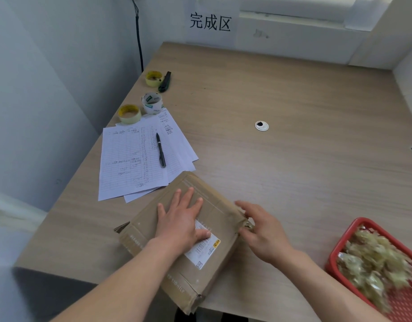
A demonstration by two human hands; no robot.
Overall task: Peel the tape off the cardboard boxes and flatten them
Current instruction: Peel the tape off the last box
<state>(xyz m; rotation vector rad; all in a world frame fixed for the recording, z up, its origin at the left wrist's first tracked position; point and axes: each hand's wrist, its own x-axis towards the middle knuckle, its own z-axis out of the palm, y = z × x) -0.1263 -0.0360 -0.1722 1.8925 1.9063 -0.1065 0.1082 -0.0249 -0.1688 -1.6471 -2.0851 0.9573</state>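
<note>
A flat brown cardboard box (pixel 214 259) lies at the near edge of the wooden table (pixel 293 101), with a white shipping label (pixel 203 252) on top and clear tape along its edges. My left hand (pixel 183 220) presses flat on the box top, fingers spread and straight. My right hand (pixel 261 227) is at the box's right edge, where its thumb and fingers pinch a crumpled bit of tape (pixel 248 225).
A red basket (pixel 339 247) holding several balls of peeled tape stands at the near right. To the left lie paper sheets (pixel 133 163) with a black pen (pixel 161 150), three tape rolls (pixel 152 102) and a utility knife (pixel 165 82). A cable grommet (pixel 261 125) sits mid-table.
</note>
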